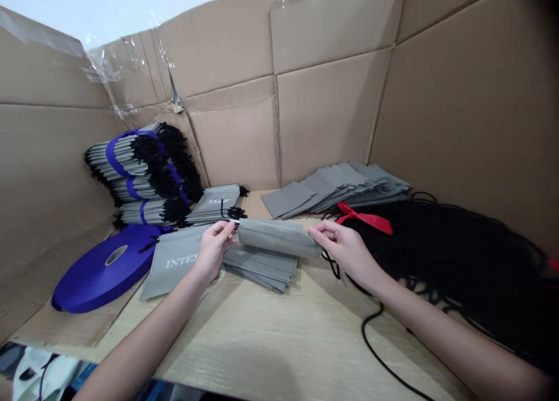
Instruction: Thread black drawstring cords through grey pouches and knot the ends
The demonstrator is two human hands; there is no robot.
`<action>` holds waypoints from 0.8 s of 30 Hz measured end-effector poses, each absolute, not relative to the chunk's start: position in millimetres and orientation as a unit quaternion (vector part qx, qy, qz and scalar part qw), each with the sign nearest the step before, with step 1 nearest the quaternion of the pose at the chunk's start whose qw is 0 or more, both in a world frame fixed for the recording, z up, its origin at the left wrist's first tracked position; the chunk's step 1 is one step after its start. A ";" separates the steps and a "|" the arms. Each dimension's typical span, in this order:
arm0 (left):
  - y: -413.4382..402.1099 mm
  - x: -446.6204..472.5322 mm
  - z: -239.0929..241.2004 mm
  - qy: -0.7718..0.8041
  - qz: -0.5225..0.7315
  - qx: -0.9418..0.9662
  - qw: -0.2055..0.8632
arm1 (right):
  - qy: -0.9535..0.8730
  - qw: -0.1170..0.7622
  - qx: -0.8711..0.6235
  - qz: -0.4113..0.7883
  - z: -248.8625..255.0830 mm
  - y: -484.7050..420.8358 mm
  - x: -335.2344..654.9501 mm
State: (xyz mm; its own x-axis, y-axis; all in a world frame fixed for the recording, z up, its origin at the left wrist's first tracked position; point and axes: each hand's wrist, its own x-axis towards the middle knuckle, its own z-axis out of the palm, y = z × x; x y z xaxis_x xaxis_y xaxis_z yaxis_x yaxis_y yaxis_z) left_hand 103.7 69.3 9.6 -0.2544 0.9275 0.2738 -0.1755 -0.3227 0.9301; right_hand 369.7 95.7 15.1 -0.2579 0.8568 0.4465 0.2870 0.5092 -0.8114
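Stretched between my two hands is a grey fabric pouch (279,237), held at both ends above the table. My left hand (215,247) pinches its left end, where a small white tip and a bit of black cord show. At the opposite end, the fingers of my right hand (334,238) are closed on the pouch. A black cord (371,325) hangs from near my right hand and runs down across the table. Below the held pouch lie more grey pouches (266,270), and a pouch printed INTEX (174,262) lies by my left forearm.
A purple ribbon roll (100,267) lies at the left, before stacked pouch bundles (140,174) tied with purple ribbon. Flat grey pouches (336,185) are fanned at the back. Black cords (454,261) with a red tie (367,219) cover the right. Cardboard walls (327,110) enclose the table.
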 end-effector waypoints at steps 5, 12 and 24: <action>67.2 105.4 13.4 0.370 0.708 0.493 0.345 | -0.662 0.491 -0.395 0.405 16.3 95.4 365.3; 31.6 106.1 36.4 0.342 0.457 0.821 0.025 | -0.587 0.513 -0.397 0.485 17.3 97.4 367.0; 85.6 245.8 18.2 0.317 0.101 0.934 -0.126 | -0.495 0.631 -0.384 0.456 -0.9 145.5 407.3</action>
